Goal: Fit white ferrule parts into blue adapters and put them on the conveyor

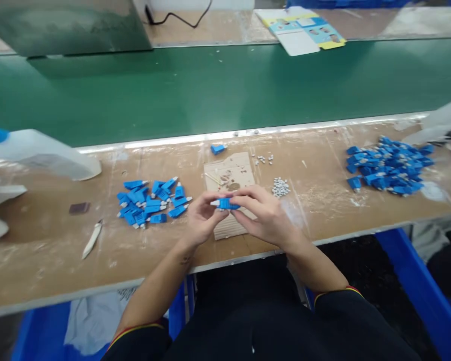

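Note:
Between both hands is a small blue plastic piece with a pale tip, held above a sheet of corrugated cardboard. My left hand pinches it near the pale tip, and my right hand grips its blue end. On the cardboard lie a thin pale stick and a brownish smear. Left of my hands is a loose pile of similar blue pieces. Small grey bits are heaped to the right, with a few scattered behind them. One single blue piece lies beyond the cardboard.
A larger heap of blue pieces sits at the right. On the left are a white bottle with a blue cap, a dark red block and a white-handled cutter. Behind the bench runs a green belt, with a printed card overhanging its far edge.

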`<state>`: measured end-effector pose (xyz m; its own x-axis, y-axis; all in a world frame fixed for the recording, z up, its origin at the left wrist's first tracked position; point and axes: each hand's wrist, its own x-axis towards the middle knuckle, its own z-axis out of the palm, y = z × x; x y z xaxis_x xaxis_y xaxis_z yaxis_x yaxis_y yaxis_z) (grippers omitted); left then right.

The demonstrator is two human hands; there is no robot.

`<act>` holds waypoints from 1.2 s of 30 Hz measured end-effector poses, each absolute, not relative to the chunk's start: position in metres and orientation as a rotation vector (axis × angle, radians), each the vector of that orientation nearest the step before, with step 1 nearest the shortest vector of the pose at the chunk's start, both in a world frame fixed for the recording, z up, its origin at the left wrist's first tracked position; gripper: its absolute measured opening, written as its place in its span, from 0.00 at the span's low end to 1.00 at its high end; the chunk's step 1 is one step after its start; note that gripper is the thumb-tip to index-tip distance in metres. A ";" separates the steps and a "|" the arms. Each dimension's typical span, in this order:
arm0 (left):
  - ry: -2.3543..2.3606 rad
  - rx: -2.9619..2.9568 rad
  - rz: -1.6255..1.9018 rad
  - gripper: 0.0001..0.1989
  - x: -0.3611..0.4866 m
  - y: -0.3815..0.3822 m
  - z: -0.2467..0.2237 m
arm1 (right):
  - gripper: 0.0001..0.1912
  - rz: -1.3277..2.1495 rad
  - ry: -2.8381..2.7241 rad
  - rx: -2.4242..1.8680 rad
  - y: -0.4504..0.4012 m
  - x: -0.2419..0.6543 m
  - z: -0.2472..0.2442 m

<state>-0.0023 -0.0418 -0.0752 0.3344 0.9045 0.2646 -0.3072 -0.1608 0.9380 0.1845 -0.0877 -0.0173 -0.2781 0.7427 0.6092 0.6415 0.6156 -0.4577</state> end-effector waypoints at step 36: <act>0.979 1.557 1.528 0.04 -0.024 -0.015 -0.072 | 0.32 0.638 -2.431 -1.464 0.027 0.331 -0.099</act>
